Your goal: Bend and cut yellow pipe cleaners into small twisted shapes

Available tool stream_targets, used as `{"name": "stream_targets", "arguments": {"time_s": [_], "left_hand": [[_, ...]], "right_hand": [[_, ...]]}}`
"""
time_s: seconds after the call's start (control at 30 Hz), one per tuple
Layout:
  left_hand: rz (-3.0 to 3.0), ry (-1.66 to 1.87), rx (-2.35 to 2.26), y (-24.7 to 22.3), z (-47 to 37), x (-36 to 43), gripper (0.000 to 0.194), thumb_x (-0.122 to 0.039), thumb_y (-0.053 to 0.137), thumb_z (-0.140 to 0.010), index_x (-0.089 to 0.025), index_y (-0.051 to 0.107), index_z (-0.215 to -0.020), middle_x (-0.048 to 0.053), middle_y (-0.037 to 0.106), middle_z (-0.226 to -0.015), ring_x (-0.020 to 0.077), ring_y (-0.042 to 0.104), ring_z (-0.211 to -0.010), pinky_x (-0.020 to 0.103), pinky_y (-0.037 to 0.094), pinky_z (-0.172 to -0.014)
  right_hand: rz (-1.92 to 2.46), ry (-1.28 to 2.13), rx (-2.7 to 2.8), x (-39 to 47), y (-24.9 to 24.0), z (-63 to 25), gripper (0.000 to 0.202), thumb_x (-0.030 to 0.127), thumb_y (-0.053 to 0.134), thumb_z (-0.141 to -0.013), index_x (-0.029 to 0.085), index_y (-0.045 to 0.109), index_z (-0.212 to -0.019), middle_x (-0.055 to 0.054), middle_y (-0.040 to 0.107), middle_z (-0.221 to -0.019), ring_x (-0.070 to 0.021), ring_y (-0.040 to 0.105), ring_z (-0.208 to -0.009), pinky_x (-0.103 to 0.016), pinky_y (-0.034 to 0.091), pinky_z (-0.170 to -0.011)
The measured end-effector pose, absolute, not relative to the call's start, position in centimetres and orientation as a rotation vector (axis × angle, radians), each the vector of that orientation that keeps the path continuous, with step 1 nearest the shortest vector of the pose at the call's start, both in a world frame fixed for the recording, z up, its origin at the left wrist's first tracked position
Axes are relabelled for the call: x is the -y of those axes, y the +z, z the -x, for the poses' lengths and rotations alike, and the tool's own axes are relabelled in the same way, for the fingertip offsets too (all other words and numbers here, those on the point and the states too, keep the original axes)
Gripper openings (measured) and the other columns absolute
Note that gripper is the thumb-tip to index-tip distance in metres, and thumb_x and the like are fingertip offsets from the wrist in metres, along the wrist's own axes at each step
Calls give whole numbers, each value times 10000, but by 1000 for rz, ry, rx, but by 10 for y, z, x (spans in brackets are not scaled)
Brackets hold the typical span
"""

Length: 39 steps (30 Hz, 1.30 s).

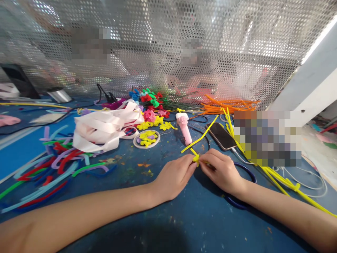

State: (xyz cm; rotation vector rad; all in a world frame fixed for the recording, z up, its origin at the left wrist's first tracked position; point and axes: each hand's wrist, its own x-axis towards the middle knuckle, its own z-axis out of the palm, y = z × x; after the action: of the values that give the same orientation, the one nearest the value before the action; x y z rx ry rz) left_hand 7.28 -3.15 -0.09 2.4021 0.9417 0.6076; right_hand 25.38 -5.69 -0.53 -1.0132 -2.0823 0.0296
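My left hand and my right hand meet over the blue table. Between their fingertips is a small yellow pipe cleaner, bent into loops like a flower. Both hands are closed on it in a pinch, and the fingers hide part of it. Just beyond lies a loose, slightly bent yellow pipe cleaner piece. Dark blue loop handles, like those of scissors, lie partly under my right hand and wrist. Longer yellow pipe cleaners stretch along the table to the right.
Finished yellow flowers lie behind a round lid holding more. A pink handheld fan and a phone are ahead. Pale ribbon and coloured pipe cleaners lie left. Orange stems rest by the perforated metal screen.
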Motion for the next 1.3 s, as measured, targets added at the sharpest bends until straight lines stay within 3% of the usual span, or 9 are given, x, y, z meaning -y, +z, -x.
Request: {"name": "stream_targets", "arguments": {"time_s": [0.2,0.4,0.73,0.77,1.0,1.2,1.3], "left_hand": [[-2433,532,-939,-1,-73,31,250,-305,293,-950,-188,508,-896,53,598,-868,199,583,-828,298,418,-708],[-2511,486,-859,0,-72,30,284,-306,278,-957,-173,528,-974,81,614,-948,209,591,-904,310,435,-765],[-2493,481,-791,-1,-70,30,271,-293,313,-953,-154,541,-1001,83,623,-958,204,588,-925,316,438,-797],[-2495,484,-785,0,-70,30,264,-288,317,-952,-154,541,-996,77,623,-949,198,588,-914,309,438,-788],[-2542,487,-656,0,-66,29,269,-301,324,-950,-158,531,-857,36,592,-806,152,553,-754,250,403,-686],[-2418,401,-398,3,-63,24,282,-378,407,-918,-167,525,-772,-3,534,-734,121,493,-691,216,351,-646],[-2230,388,-414,6,-65,21,309,-387,403,-916,-164,509,-729,-23,490,-677,101,457,-636,205,332,-603]], "right_hand": [[1043,39,2194,58,-7,-254,162,146,429,-898,162,589,-876,-52,576,-785,-138,539,-701,-242,442,-623],[1120,359,2099,61,2,-252,125,90,507,-833,165,598,-793,-23,580,-744,-124,547,-688,-219,430,-610],[1276,678,1795,60,2,-251,58,145,613,-751,174,638,-706,11,615,-668,-104,541,-608,-210,392,-552],[1284,722,1765,58,1,-251,24,168,634,-739,174,622,-719,19,595,-664,-99,526,-602,-205,388,-545],[1226,963,1673,56,0,-255,275,192,725,-657,193,499,-814,60,485,-702,-63,420,-575,-174,370,-516],[931,1090,1942,53,2,-265,470,288,755,-670,200,528,-1073,13,575,-830,-77,504,-632,-183,419,-547],[824,941,2052,52,1,-268,417,278,699,-743,203,559,-1128,-19,611,-895,-103,569,-723,-200,458,-609]]}}
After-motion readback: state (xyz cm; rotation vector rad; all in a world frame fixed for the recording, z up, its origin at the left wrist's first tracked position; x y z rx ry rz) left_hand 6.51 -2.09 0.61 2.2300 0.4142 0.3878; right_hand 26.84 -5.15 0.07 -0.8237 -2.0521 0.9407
